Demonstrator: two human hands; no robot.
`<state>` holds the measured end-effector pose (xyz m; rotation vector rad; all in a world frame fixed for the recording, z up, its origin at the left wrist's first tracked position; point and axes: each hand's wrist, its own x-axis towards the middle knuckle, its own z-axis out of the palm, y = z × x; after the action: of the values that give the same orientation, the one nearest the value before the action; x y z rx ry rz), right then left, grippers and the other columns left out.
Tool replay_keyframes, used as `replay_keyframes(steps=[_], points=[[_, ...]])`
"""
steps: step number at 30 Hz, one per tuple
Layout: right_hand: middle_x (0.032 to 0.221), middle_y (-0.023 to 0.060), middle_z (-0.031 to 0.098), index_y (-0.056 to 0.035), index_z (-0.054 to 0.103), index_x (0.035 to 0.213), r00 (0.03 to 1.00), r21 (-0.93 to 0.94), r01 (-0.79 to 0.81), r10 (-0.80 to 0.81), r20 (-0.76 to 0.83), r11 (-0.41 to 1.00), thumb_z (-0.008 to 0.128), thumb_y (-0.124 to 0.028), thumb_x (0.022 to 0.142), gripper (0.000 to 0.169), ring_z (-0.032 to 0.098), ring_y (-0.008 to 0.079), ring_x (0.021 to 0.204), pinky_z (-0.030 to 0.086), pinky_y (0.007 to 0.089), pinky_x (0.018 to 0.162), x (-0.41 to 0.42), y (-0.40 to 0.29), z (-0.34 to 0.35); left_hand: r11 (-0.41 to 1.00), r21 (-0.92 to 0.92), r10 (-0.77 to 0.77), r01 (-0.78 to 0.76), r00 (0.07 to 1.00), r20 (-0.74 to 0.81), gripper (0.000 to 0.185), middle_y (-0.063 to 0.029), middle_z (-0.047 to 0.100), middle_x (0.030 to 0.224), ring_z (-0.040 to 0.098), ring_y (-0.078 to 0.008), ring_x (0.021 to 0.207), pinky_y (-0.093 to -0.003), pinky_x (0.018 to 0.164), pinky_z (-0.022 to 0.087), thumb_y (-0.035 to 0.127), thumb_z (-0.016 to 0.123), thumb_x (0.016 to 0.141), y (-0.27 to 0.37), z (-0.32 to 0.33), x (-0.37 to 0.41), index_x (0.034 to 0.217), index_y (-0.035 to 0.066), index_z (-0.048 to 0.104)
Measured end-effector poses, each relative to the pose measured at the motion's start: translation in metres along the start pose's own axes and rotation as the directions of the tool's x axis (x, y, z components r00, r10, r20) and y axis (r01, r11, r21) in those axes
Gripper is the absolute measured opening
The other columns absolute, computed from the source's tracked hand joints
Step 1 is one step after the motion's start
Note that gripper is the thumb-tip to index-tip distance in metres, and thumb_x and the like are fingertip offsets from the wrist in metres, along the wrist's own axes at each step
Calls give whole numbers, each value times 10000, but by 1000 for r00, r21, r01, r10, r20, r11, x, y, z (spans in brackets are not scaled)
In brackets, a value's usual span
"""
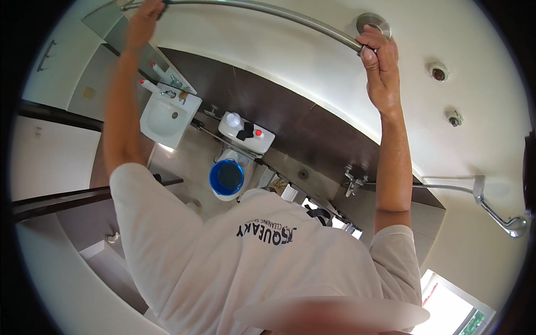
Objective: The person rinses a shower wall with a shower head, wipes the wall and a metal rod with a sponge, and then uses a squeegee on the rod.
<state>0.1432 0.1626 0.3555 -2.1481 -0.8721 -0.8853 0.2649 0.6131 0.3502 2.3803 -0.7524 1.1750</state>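
Observation:
My right hand point(383, 73) is closed around the right end of a curved metal rod point(268, 12), beside a round metal wall flange point(370, 23). The thumb lies on the near side and the fingers wrap over the top. At the upper left, my left hand point(144, 21) is raised to the far part of the same rod, blurred. Its fingers are closed on a small dark pad point(164, 6), mostly hidden and cut by the picture's edge. Both arms are stretched up.
Below are a white washbasin point(161, 121) and a toilet cistern point(234, 135) bearing a white bottle point(234, 120) and a black cloth point(246, 131). A blue bucket point(215, 184) stands on the toilet. A mixer tap point(355, 183) and a hand shower point(513, 226) are at right.

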Motion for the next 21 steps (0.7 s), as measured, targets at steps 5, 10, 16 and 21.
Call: replay_keyframes(steps=[5,10,16,21], points=[[891,25,532,-96,529,983,1000,-34,12,-11,18,999,435,-207,888,174,429,226,1135,105,441,1009,1,1,-5,873,-181,406,-452,881,-242,204,-14,629,937,574,-173,878,-331,785,416,94,611,708,136,72,28,910,100,636],[984,40,541,-90,517,998,998,-57,-49,50,22,997,424,-198,888,180,428,216,1137,76,436,1016,2,-8,-2,902,-204,295,-380,889,-350,255,-8,615,873,557,-184,761,-315,725,428,85,660,619,273,97,37,872,92,628],[1032,46,537,-93,510,996,995,-133,-67,76,61,989,409,-227,898,194,427,215,1136,58,449,1019,1,-11,-10,913,-56,356,-403,857,-372,299,-27,607,860,566,-192,765,-307,705,436,57,652,598,195,82,29,894,80,620],[1023,34,527,-96,502,986,996,-107,-58,65,61,993,400,-250,906,201,427,222,1132,74,460,1016,0,-12,-10,936,154,350,-317,885,-308,292,-67,611,915,571,-241,855,-321,764,445,-1,601,636,34,39,8,924,46,604]])
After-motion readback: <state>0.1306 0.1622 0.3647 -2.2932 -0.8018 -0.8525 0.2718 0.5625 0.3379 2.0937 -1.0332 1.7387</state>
